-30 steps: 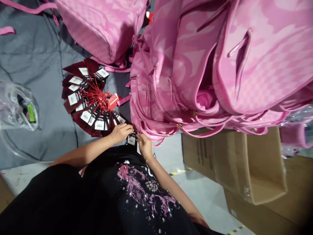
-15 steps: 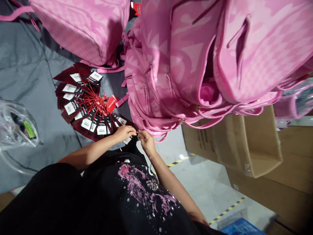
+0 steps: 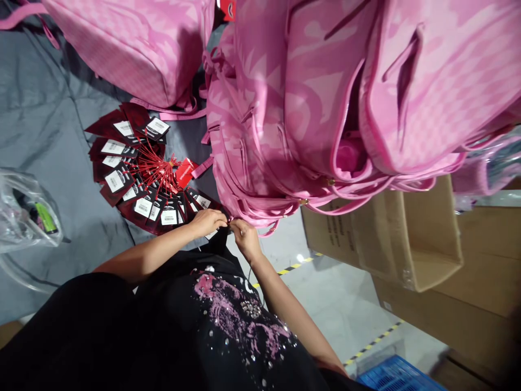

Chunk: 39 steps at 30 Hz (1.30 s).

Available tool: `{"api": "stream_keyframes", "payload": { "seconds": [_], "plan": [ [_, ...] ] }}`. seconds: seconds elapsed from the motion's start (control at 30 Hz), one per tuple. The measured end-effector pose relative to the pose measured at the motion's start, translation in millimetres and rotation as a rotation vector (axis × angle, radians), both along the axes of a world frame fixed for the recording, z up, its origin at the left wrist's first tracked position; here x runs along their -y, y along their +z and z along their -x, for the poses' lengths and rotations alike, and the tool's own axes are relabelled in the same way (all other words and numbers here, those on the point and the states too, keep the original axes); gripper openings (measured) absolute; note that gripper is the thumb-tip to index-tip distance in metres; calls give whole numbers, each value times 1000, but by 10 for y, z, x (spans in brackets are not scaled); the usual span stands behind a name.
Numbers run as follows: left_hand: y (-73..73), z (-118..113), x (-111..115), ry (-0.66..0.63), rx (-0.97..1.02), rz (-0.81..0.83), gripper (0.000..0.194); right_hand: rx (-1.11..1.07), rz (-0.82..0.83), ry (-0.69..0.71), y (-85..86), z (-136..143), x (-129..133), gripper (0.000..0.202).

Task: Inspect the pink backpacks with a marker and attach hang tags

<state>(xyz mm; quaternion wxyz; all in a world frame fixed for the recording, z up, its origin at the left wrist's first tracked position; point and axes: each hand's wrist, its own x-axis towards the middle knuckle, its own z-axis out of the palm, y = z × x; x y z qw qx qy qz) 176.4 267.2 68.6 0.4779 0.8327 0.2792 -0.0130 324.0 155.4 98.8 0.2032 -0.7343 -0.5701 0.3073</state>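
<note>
My left hand (image 3: 209, 221) and my right hand (image 3: 245, 237) meet fingertip to fingertip at the lower edge of a pink camouflage backpack (image 3: 248, 157). Both hands are closed in a pinch. What lies between the fingertips is small and dark, too small to name. Just left of my hands, hang tags (image 3: 143, 205) with white barcode labels and dark red pouches fan out on the grey cloth. Their red strings (image 3: 160, 169) gather at a bundle beside a red card (image 3: 185, 172).
Another pink backpack (image 3: 134, 49) lies at the upper left. A clear plastic bag (image 3: 24, 209) is on the grey table cover (image 3: 44, 125). Right of me, an open cardboard box (image 3: 433, 244) sits below the pink bags. A blue crate (image 3: 399, 374) stands on the floor.
The view has shifted slightly. My hands stay pinched at nearly the same spot by the backpack's edge.
</note>
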Motion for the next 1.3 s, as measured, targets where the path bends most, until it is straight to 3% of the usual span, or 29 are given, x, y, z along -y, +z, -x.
{"api": "stream_keyframes", "payload": {
  "seconds": [0.3,0.63,0.87,1.07,1.3],
  "plan": [
    [73,-86,25,-92,-117,-79,11,72,106,116,28,-27,-53,24],
    [125,-156,214,-41,-230,-137,21,79,179,99,84,7,-133,25],
    [112,-39,299,4,-218,-57,18,15,193,65,63,29,-123,25],
    [136,-72,252,115,-183,-21,12,-58,179,-7,20,-21,-100,17],
    [66,-2,287,199,-48,150,18,-140,151,-41,-12,-40,-112,15]
  ]
}}
